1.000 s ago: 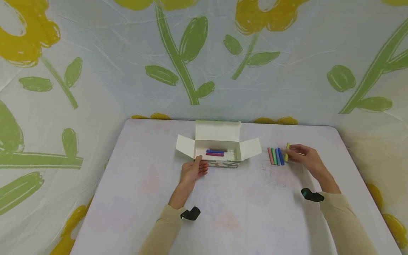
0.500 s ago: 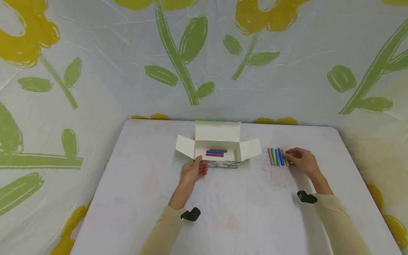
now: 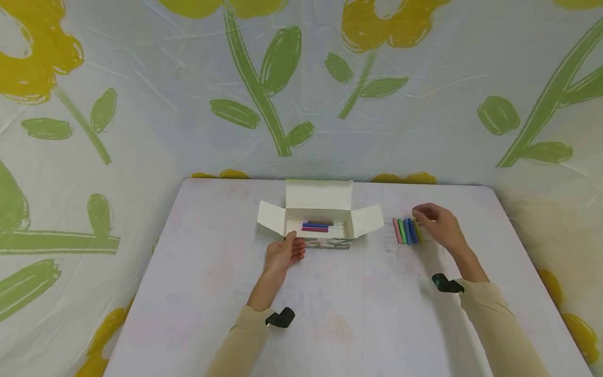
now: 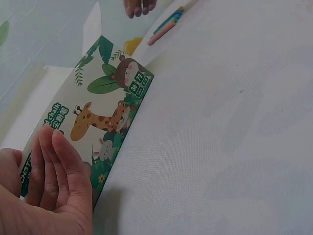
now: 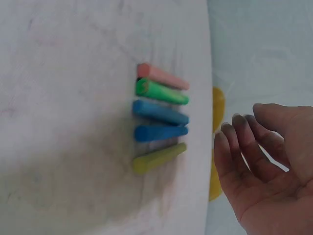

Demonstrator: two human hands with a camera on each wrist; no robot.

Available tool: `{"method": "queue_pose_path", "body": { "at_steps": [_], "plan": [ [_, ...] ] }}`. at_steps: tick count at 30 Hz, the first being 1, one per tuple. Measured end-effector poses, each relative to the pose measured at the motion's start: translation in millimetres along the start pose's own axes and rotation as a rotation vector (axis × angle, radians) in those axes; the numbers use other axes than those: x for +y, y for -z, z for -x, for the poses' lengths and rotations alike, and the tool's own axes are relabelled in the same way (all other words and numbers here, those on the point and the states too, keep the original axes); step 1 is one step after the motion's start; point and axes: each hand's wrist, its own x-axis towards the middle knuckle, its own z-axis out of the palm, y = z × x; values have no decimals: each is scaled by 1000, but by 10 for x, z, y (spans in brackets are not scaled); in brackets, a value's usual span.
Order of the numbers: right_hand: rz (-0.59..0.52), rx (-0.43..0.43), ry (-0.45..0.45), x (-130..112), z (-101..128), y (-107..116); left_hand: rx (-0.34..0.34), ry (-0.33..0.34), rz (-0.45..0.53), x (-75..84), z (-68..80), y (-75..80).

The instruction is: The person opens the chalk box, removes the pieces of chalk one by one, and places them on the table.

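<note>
An open chalk box (image 3: pixel 335 243) with animal pictures on its front stands at the table's back. My left hand (image 3: pixel 280 255) holds its front wall, thumb over the rim and fingers along the printed panel. Inside, a brown chalk (image 3: pixel 321 223), a blue chalk (image 3: pixel 314 226) and a purple chalk (image 3: pixel 314 230) lie over white pieces. To the right of the box, a row of chalks holds a pink chalk (image 5: pixel 164 77), a green chalk (image 5: pixel 162 92), two blue ones and a yellow chalk (image 5: pixel 159 159). My right hand (image 3: pixel 440 228) hovers above the row, apart from it, with nothing between its dusty fingertips.
The box's side flap (image 3: pixel 367 220) opens toward the row, and its lid (image 3: pixel 319 195) stands up behind. Faint coloured smudges mark the white table (image 3: pixel 358 309). A flower-printed cloth (image 3: pixel 188 94) hangs close behind the table and along its sides.
My right hand has laid the yellow chalk at the right end of the row, let go and lifted away toward the back. The left hand stays at the box.
</note>
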Motion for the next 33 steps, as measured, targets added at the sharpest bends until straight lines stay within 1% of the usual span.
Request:
{"method": "queue_pose_path", "body": {
  "at_steps": [5,10,17,25,28,33],
  "plan": [
    [4,22,77,-209,-30,11,-1,-8,-1,-4,14,2],
    [-17,26,134,-433,-68,-3,7,-10,1,6,27,-4],
    [-61,16,185,-710,-113,-44,6,-14,9,3,24,-10],
    [-100,-3,270,-931,-193,-199,5,-9,9,-7,3,-8],
    [-123,-20,289,-1020,-208,-254,5,-8,8,-5,0,-9],
    [-123,-49,301,-1148,-239,-376,11,-6,8,2,6,-11]
  ]
}}
